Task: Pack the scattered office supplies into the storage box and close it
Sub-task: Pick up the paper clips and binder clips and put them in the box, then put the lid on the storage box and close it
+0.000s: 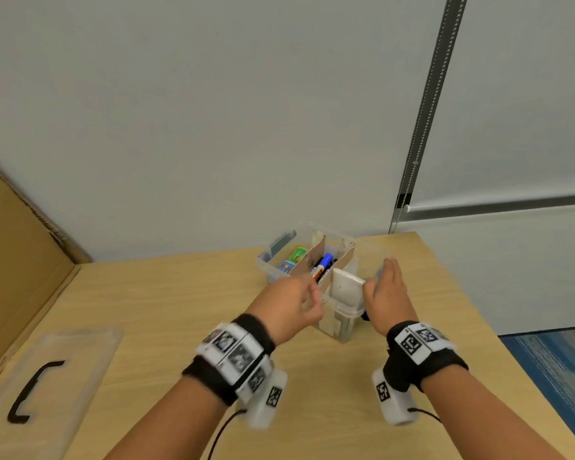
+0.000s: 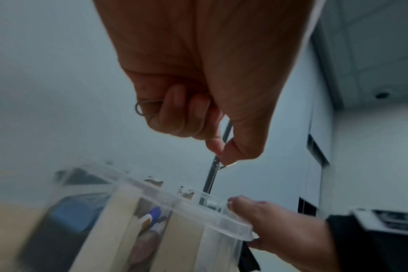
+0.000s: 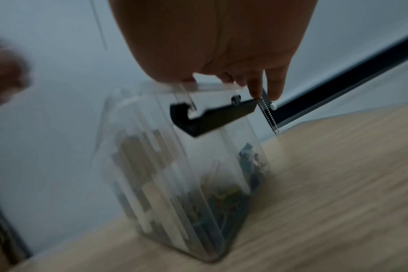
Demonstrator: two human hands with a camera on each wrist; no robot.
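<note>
A clear plastic storage box (image 1: 341, 322) with brown cardboard dividers stands open on the pale wooden worktop (image 1: 166, 303), near its far edge by the grey wall. Inside the box, a blue-capped marker (image 1: 322, 265) lies in the middle compartment and a green and blue packet (image 1: 291, 258) in the compartment left of it; a white flat item (image 1: 344, 287) sits at the box's near right end. The right hand (image 1: 384, 293) rests against the right side of the box, its fingers (image 3: 274, 86) straight along the rim above a black latch (image 3: 212, 116). The left hand (image 1: 291, 307) hovers over the box's near left corner, fingers (image 2: 175, 110) curled round a small metal wire loop (image 2: 140, 108), perhaps a paper clip. The clear flat lid with a black handle (image 1: 47, 380) lies well to the left of the box.
</note>
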